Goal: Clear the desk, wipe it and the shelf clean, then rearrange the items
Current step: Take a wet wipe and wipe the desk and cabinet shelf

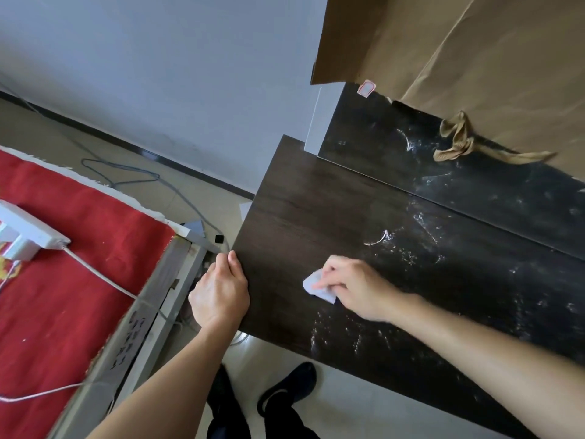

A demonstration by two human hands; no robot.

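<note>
The dark wood desk (304,198) fills the middle and right of the view, and its right half is streaked with white dust. My right hand (354,286) presses a small white wipe (316,285) flat onto the desk top near its front left part. My left hand (221,289) grips the desk's left edge, thumb on top. Behind the desk rises a darker, dusty shelf (474,182), a step higher than the desk top.
Brown paper (474,58) hangs over the shelf's back, with a knotted tan strip (459,141) lying on it. At left stands a red-covered table (63,264) carrying a white power strip (28,229) and cables. Grey cables (126,172) trail on the floor. My feet (285,384) are below.
</note>
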